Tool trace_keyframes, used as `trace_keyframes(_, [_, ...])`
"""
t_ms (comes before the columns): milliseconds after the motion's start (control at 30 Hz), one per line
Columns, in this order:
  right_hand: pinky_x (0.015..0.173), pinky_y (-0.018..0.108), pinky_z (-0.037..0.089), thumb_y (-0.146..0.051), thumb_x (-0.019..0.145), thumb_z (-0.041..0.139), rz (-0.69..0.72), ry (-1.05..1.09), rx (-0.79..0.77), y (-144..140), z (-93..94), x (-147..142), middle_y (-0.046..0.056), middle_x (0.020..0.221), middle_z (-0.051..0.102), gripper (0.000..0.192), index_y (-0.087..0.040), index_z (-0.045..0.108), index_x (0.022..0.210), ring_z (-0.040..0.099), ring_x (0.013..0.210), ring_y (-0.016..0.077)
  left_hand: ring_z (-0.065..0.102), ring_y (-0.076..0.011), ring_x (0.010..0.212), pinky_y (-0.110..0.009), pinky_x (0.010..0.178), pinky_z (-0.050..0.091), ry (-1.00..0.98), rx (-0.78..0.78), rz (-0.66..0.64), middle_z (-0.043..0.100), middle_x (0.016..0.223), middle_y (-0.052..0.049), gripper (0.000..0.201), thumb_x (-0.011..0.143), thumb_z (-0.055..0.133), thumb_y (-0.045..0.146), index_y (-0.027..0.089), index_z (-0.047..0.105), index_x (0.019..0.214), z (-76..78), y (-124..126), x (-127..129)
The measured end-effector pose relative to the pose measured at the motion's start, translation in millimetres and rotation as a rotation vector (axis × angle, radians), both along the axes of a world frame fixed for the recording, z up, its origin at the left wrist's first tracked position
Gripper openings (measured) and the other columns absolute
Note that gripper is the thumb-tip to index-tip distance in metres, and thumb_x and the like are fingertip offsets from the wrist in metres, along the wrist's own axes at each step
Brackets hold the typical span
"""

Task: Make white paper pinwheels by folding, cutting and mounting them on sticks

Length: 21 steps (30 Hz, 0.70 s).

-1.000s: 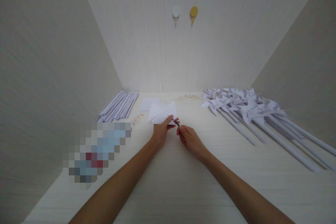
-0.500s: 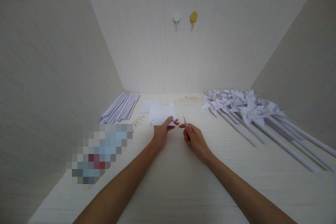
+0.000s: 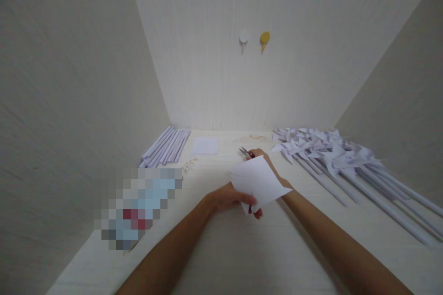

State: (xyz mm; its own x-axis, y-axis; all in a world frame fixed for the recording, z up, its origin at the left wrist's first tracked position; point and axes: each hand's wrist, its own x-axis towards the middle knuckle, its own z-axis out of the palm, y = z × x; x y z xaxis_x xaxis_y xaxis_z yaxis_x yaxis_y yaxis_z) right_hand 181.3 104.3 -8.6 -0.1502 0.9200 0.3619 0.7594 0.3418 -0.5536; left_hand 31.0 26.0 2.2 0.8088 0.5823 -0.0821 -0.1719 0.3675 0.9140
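Note:
A white square of paper (image 3: 258,177) with slits cut in from its corners is pinched in my left hand (image 3: 238,198), thumb on top, raised above the table. Beyond it, my right hand (image 3: 258,152) grips a small pair of scissors (image 3: 245,151), whose blades point left and stand slightly apart. The paper hides part of my right wrist. A flat stack of white paper squares (image 3: 204,145) lies at the back, left of the scissors.
Rolled paper sticks (image 3: 166,147) lie at the back left, with small pale pieces (image 3: 189,164) near them. Finished paper pinwheels (image 3: 325,154) on sticks are piled at right. Thin tan bits (image 3: 256,137) lie near the back wall, which bears two hooks (image 3: 265,38). A blurred patch covers something at left.
My left hand has brought the paper nearer and to the right, turning it. My right hand has moved away toward the back, and the scissors now point left.

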Motion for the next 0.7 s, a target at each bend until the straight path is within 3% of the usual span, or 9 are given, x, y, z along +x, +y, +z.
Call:
trace_keyframes(200, [0.064, 0.026, 0.039, -0.013, 0.069, 0.055, -0.028, -0.079, -0.017, 22.4, -12.4, -23.0, 0.005, 0.072, 0.058, 0.006, -0.016, 0.060, 0.069, 0.052, 0.069, 0.0158, 0.057, -0.0143, 0.051, -0.025, 0.050, 0.039, -0.048, -0.003, -0.042, 0.063, 0.056, -0.003, 0.029, 0.050, 0.072, 0.032, 0.011, 0.064, 0.068, 0.7, 1.1, 0.1])
trace_keyframes(400, [0.067, 0.027, 0.039, -0.016, 0.072, 0.056, -0.038, -0.076, -0.004, 34.8, -6.3, -45.2, 0.007, 0.077, 0.058, 0.006, -0.016, 0.062, 0.071, 0.052, 0.071, 0.0160, 0.057, -0.0158, 0.050, -0.027, 0.052, 0.041, -0.040, -0.041, -0.102, 0.064, 0.056, -0.004, 0.033, 0.046, 0.073, 0.035, 0.012, 0.065, 0.068, 0.1, 2.0, -3.7])
trace_keyframes(700, [0.071, 0.028, 0.036, -0.017, 0.074, 0.055, 0.049, -0.047, 0.019, 47.9, -2.4, -103.0, 0.008, 0.083, 0.058, 0.009, -0.015, 0.064, 0.077, 0.051, 0.080, 0.0173, 0.052, -0.0163, 0.045, -0.030, 0.054, 0.038, -0.045, -0.056, -0.170, 0.062, 0.052, -0.004, 0.035, 0.038, 0.070, 0.034, 0.012, 0.064, 0.065, -5.7, 4.3, -9.6])
